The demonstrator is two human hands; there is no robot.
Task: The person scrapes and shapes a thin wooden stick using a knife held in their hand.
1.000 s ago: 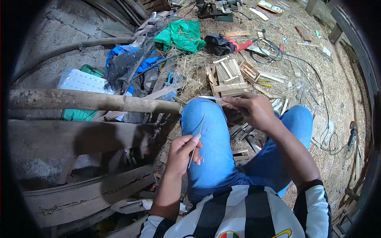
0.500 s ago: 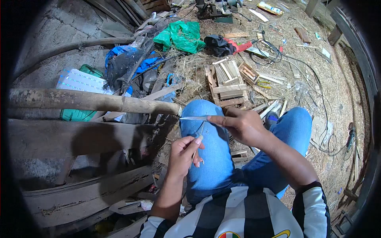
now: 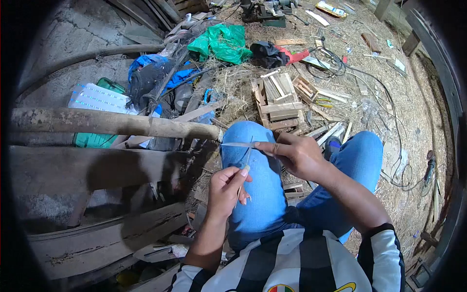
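Observation:
My left hand (image 3: 227,187) is closed around a thin stick (image 3: 248,156), pinching it between thumb and fingers over the blue-jeaned left knee. The stick slants upward from the fingertips, and its lower end shows below them. My right hand (image 3: 302,155) grips a knife, its handle hidden inside the fingers. The knife's narrow blade (image 3: 237,144) points left across the upper part of the stick. At this size I cannot tell whether the blade's edge is touching the stick.
A wooden pole (image 3: 112,122) ends close to my left knee. Ahead lie small wooden crates (image 3: 279,100), yellow-handled pliers (image 3: 323,103), a green plastic bag (image 3: 219,44) and a red power tool (image 3: 296,57). A black cable (image 3: 384,92) crosses the straw-strewn ground at right.
Both hands hold nearly the same positions. The stick stands slightly more upright, and its tip shows a little more clearly above the blade.

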